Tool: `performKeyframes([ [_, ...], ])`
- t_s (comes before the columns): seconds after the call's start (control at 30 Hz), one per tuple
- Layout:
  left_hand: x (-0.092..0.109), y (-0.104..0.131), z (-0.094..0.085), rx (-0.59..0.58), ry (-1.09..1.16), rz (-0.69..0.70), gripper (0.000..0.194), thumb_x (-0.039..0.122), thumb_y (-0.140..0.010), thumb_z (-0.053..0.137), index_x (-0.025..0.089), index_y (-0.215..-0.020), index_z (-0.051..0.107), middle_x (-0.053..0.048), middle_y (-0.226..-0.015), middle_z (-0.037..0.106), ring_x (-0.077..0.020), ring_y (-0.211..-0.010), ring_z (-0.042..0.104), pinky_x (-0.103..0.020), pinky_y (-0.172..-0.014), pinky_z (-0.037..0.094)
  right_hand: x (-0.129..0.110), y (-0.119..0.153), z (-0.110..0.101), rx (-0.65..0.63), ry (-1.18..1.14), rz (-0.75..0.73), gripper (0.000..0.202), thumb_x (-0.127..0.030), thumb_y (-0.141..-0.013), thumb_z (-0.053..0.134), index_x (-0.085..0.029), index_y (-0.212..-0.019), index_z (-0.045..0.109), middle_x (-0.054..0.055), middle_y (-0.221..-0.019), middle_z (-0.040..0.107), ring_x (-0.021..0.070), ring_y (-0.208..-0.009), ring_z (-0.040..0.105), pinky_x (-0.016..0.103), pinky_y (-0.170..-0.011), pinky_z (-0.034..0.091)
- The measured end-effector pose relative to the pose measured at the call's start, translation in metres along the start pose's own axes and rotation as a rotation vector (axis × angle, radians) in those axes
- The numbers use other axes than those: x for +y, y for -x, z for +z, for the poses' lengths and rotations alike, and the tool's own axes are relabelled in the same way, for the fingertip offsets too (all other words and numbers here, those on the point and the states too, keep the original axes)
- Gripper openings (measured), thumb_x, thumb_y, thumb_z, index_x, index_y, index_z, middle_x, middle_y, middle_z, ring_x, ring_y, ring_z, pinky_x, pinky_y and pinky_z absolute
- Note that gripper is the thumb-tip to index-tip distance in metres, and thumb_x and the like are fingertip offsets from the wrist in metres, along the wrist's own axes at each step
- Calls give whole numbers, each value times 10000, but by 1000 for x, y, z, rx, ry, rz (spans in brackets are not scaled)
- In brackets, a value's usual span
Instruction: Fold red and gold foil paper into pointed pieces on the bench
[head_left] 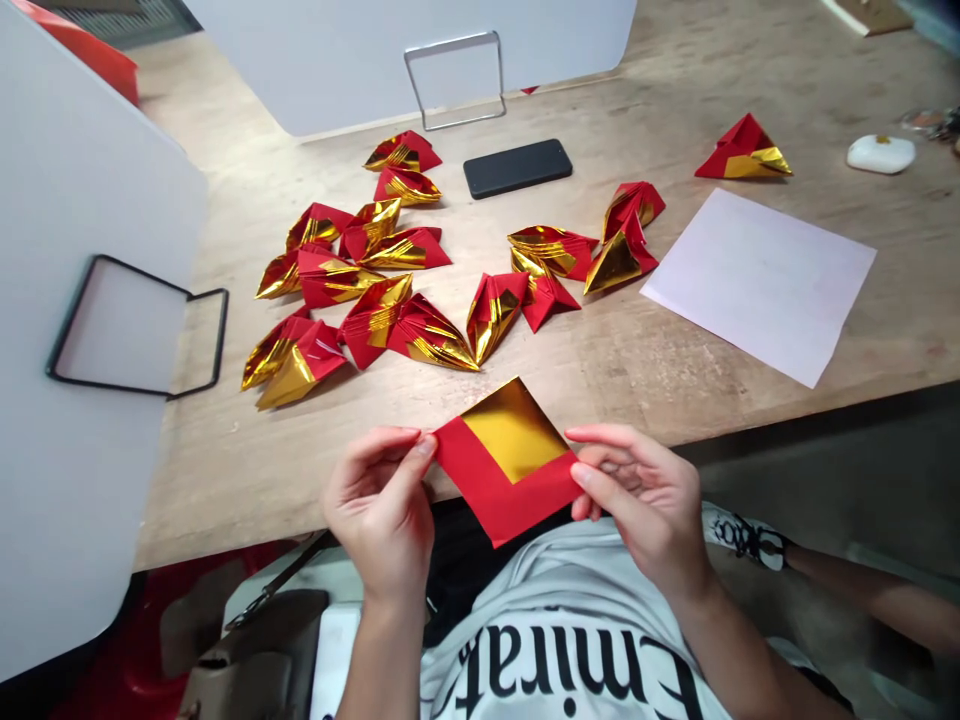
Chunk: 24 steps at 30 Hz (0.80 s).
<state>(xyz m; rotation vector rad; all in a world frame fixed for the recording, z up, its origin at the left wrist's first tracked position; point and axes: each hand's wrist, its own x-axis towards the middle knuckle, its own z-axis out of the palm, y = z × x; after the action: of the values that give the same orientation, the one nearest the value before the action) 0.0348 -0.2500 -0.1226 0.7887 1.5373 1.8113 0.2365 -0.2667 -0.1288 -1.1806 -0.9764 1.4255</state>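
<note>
White shirt [551,590], its upside-down lettering reading "Emirat", lies nearest. Beyond, at the table's [600,360] edge, left hand [390,510] and right hand [645,490] pinch opposite corners of squarish red-and-gold foil paper [506,470], its longer diagonal aimed away from the body, gold corner foremost.

I can't see the side corners of the red-and-gold paper [506,462], covered by the left hand [386,510] and right hand [645,495], nor its underside. The metal items [932,123] by the right edge are too blurred for me to identify, and a red sliver [529,91] below the rear panel [337,60] is too small. My feed cuts off the brown bag [244,670] at the bottom.
</note>
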Motion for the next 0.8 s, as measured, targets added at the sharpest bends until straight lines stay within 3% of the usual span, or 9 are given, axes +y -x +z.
performKeyframes([
  [0.13, 3, -2, -3, 16, 19, -28, 203, 84, -622, 837, 218, -755, 764, 35, -727, 732, -84, -651, 667, -158, -632, 538, 0, 1, 5, -75, 63, -29, 275, -227, -960, 661, -270, -1227, 709, -36, -792, 647, 69, -562, 657, 148, -515, 502],
  [0.3, 4, -3, -7, -33, 54, -81, 195, 92, -601, 849, 203, -739, 768, 23, -703, 731, -81, -608, 667, -130, -568, 520, 4, 0, 2, -98, 257, -205, 404, -194, -961, 661, -309, -1347, 638, -8, -944, 679, 94, -727, 650, 198, -687, 564],
  [0.47, 2, -4, -10, -77, 49, -136, 205, 112, -591, 857, 205, -761, 790, 10, -670, 736, -87, -592, 668, -128, -568, 531, 1, -6, -3, -260, 293, -337, 267, -129, -957, 634, -284, -1151, 730, 25, -999, 662, 143, -885, 647, 246, -735, 530],
  [0.6, 1, -7, -12, -99, 42, -153, 228, 121, -594, 868, 205, -795, 802, 5, -665, 738, -86, -590, 671, -122, -574, 536, 0, -10, -6, -289, 265, -300, 178, -136, -952, 640, -247, -1016, 763, 46, -1021, 637, 164, -939, 647, 251, -724, 516],
  [0.8, 0, -9, -15, -194, 1, -144, 277, 127, -649, 881, 224, -898, 810, 12, -697, 746, -76, -599, 672, -110, -578, 538, 3, -13, -12, -321, 268, -227, 214, -132, -965, 619, -259, -1019, 783, 54, -1100, 616, 157, -1005, 632, 227, -759, 508],
])
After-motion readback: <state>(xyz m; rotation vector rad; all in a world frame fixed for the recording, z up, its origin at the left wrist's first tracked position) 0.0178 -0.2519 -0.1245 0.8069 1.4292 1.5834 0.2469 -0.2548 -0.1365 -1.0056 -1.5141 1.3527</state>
